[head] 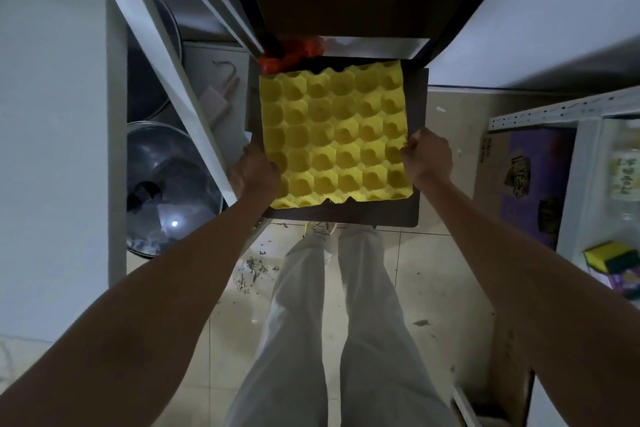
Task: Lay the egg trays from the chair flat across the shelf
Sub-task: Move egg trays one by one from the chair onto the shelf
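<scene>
Yellow moulded-pulp egg tray (334,137) flat above dark wooden chair seat (417,149), cups up, near square, your left hand (254,172) and right hand (429,154) pinching its side edges

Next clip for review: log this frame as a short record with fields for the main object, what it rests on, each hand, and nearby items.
object: yellow moulded egg tray, cups up
support: lies flat over dark brown chair seat
left hand: grip on tray's left edge
right hand: grip on tray's right edge
behind tray: orange plastic bag
left side: glass pot lid
</scene>
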Available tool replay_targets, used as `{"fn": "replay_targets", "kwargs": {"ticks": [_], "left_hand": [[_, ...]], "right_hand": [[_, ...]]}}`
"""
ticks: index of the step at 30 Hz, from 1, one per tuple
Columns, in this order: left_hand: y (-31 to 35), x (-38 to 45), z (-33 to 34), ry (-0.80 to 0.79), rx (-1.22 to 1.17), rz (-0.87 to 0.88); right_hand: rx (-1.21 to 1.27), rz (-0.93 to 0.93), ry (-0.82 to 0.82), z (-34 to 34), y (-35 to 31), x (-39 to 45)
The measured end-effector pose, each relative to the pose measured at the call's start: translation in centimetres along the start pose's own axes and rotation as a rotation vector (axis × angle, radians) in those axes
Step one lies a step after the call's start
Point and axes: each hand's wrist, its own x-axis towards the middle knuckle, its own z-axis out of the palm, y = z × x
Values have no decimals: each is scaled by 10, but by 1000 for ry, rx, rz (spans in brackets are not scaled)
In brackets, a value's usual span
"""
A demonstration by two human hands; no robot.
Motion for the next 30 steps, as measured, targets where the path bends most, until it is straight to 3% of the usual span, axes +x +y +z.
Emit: {"fn": "replay_targets", "kwargs": {"ticks": [8, 13, 19, 25, 30], "left_hand": [[6, -4, 6, -25, -17, 65], [20, -36, -41, -2, -88, -30], [41, -86, -105, 117, -177, 71], [89, -141, -150, 136, -221, 408], [140, -214, -169, 95, -199, 712]], "right_hand": [[125, 30, -29, -5, 10, 5], [304, 32, -22, -29, 12, -21], [641, 100, 51, -78, 24, -90], [772, 100, 289, -135, 70, -191], [958, 287, 485, -173, 123, -305]]}}
